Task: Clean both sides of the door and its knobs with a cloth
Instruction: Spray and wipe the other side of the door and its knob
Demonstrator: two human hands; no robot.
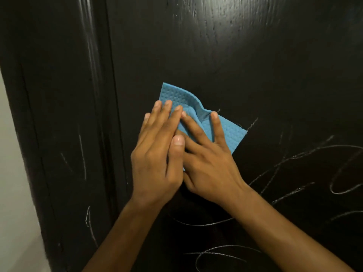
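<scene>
A dark brown, almost black door [255,65] fills the view, with white chalk-like scribbles across its lower part. A blue textured cloth [176,95] lies flat against the door near the middle, slightly bunched in a ridge. My right hand [208,160] presses the cloth to the door with straight, spread fingers. My left hand [157,154] lies beside it, its straight fingers on the cloth's left part and its thumb over my right hand's fingers. No knob is in view.
The dark door frame [59,134] runs down the left side, also marked with white scratches. A strip of pale wall [11,183] shows at the far left edge. More scribbles [343,173] cover the door to the right and below my hands.
</scene>
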